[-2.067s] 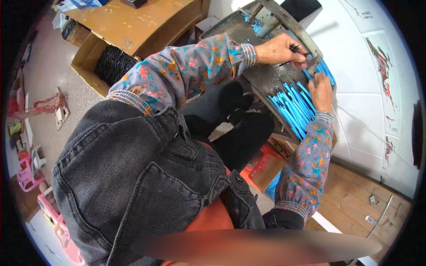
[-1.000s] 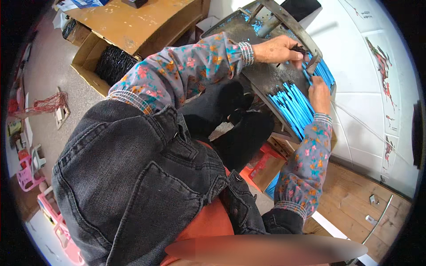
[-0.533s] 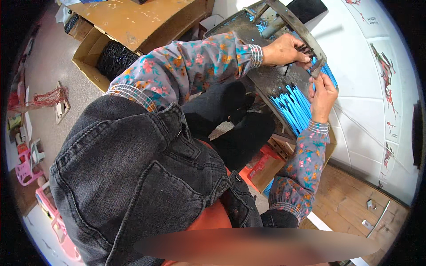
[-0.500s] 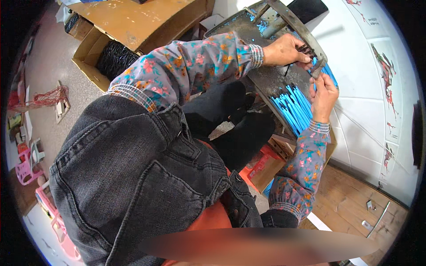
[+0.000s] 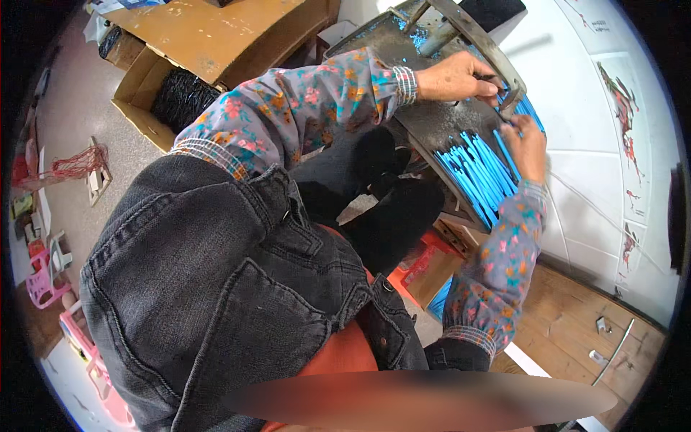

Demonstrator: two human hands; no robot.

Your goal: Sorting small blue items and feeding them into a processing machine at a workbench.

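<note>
Stick (image 5: 507, 154) has moved beside my right hand (image 5: 527, 147); I can't tell either grip; pile (image 5: 471, 180) at eight o'clock, work looks partway.

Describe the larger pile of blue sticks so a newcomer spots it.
Find the dark metal worktop, upper right. On its lower end, left of the right hand, lies the pile of blue sticks: larger and closer to the legs than the blue group beyond that hand.
</note>
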